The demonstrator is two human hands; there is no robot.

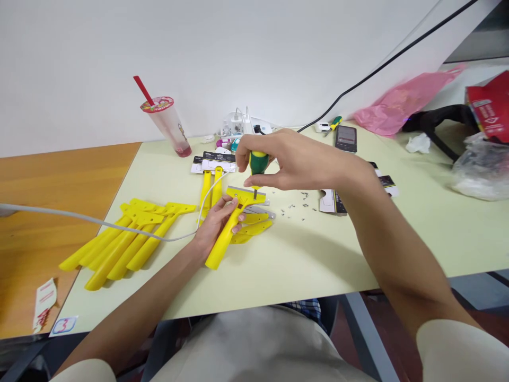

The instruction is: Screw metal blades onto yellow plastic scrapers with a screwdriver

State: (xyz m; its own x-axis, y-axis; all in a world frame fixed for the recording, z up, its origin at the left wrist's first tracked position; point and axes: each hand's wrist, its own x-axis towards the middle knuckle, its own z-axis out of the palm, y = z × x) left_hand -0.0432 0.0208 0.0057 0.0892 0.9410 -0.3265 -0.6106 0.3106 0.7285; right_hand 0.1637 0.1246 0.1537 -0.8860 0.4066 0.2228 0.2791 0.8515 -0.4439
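My left hand (217, 223) is closed around a yellow scraper (225, 239), which lies tilted with its wide head away from me and a metal blade along the far edge. From above, my right hand (274, 159) grips a green and yellow screwdriver (258, 162). The screwdriver's shaft stands upright with its tip on the right side of the scraper head; the screw under it is too small to make out. Beside and partly behind the held scraper lie loose yellow head plates (256, 228). Several small screws (292, 206) are scattered to the right.
Several yellow scraper handles (135, 239) are piled at left. Two carded scrapers (212, 183) lie behind my left hand. A cup with a straw (170, 130), a power strip (238, 124) and a phone (345, 139) stand near the wall. A white cable (119, 225) crosses in front; a pink bag (397, 109) lies right.
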